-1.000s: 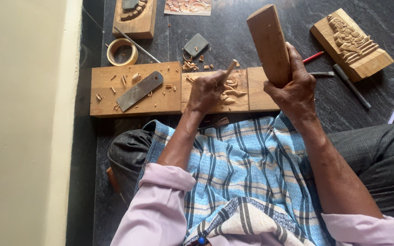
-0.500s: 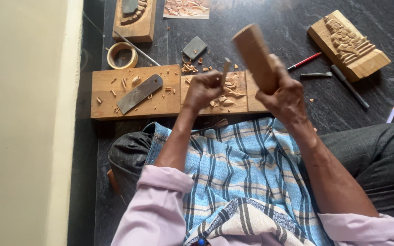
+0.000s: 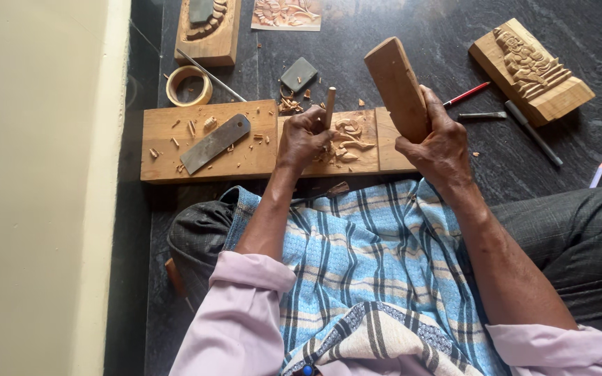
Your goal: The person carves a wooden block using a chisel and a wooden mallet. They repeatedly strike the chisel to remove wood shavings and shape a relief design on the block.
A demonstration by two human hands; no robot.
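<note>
Gripping a wooden-handled chisel [image 3: 329, 99] upright, your left hand [image 3: 304, 139] has its grip clamped around it, tip on the carved wood panel [image 3: 346, 139] lying on the dark floor [image 3: 419, 28] before your lap. Your right hand [image 3: 440, 143] is clamped on a wooden mallet [image 3: 397, 87], raised just beside the chisel

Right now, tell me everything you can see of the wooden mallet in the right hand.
The wooden mallet is a plain, flat-sided block of light brown wood with rounded edges and no separate head. The right hand grips its lower end, and the free end tilts up and to the left. It hangs raised above the carved wooden panel, just right of the chisel held in the left hand, touching neither.
</note>
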